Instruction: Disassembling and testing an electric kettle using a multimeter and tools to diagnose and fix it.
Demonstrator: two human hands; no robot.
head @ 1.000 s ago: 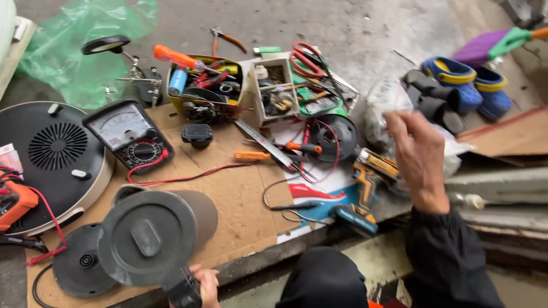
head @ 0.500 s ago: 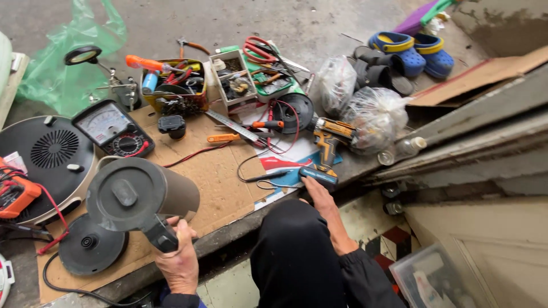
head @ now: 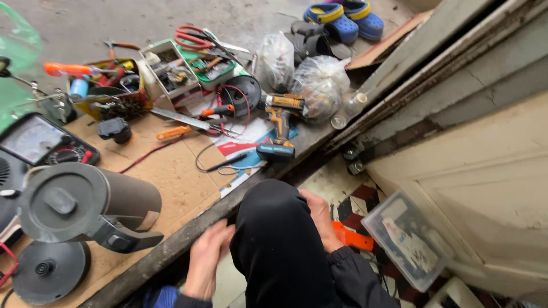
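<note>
A dark grey electric kettle point(head: 80, 205) lies on its side on the cardboard point(head: 171, 171), lid toward me, with its round base point(head: 48, 269) just below it. My left hand point(head: 208, 259) is blurred, fingers apart and holding nothing, beside my black-trousered knee point(head: 279, 239) and right of the kettle's handle. Partly hidden behind the knee, my right hand point(head: 319, 219) rests against it. Its fingers are close to an orange flat thing point(head: 354, 238) on the tiled floor; I cannot tell whether they grip anything.
An analogue multimeter point(head: 43, 142) lies left, open boxes of tools point(head: 188, 68) behind. A cordless drill point(head: 279, 122), plastic bags point(head: 319, 85) and sandals point(head: 342, 14) sit along the step. A clear plastic box point(head: 408, 239) lies by the door at right.
My left hand has let go of the kettle's handle and moved right to my knee. My right hand has drawn back from the step's edge to the knee. The view has swung right.
</note>
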